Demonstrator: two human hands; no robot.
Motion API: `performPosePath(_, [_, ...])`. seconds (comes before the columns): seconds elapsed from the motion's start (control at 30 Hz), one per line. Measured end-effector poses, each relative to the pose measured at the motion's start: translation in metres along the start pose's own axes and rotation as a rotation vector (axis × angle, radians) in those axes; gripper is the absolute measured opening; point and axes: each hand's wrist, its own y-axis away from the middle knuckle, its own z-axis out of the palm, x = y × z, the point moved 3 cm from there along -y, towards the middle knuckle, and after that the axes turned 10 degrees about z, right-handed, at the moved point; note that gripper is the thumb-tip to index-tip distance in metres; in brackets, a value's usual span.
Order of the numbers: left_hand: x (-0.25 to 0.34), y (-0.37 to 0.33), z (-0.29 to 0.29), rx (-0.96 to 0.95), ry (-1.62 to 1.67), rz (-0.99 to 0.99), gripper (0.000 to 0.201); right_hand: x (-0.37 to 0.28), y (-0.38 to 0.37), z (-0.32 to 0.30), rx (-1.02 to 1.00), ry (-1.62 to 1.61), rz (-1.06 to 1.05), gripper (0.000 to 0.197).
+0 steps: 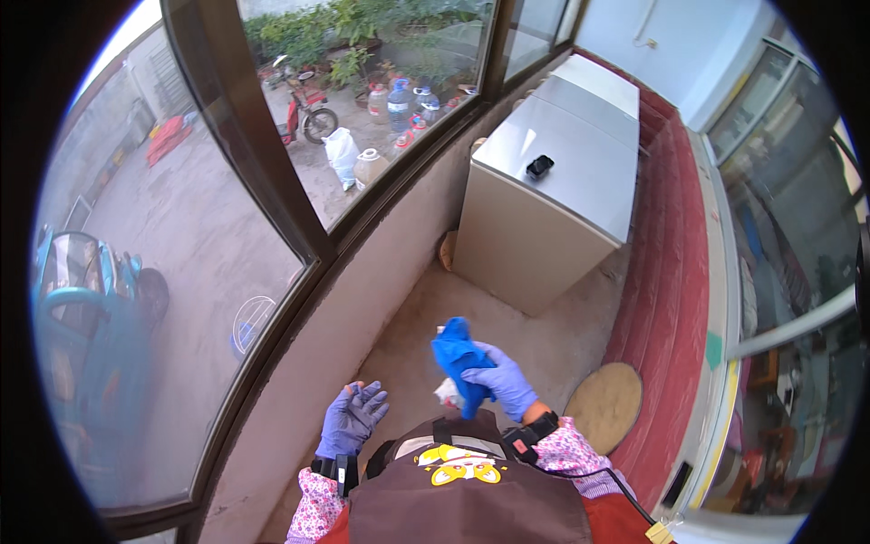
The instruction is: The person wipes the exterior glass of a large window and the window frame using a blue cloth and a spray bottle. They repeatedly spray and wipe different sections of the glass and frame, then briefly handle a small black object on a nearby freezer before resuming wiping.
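My right hand (503, 381), in a purple glove, is closed round a bunched blue cloth (464, 355) in front of my body. Part of the cloth hangs down below the fingers. A small white and red item (448, 393) shows beside the cloth's lower left; whether it is held or lies lower down I cannot tell. My left hand (352, 419), gloved in purple too, is off to the left near the wall, palm turned up, its fingers loosely bent with nothing in them.
Ahead stands a grey-topped chest-like cabinet (580, 136) with a small black device (540, 167) on top. Windows (335, 227) over a low wall run along my left. Red steps (666, 245) rise on the right, beside a round tan mat (604, 408).
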Motion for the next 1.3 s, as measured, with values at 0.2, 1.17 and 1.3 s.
performPosePath(0.2, [-0.038,-0.063,0.07,0.017,-0.113,0.034,0.026,-0.05,-0.044,-0.124,0.316,-0.091,0.046,0.049])
performPosePath(1.17, [-0.047,-0.391,0.263,0.132,-0.385,0.281,0.023,-0.342,-0.339,-0.37,0.662,1.438,-0.421,0.071])
performPosePath(1.3, [-0.097,-0.408,0.308,0.151,-0.377,0.25,0.023,-0.338,-0.39,-0.364,0.214,1.481,-0.489,0.064])
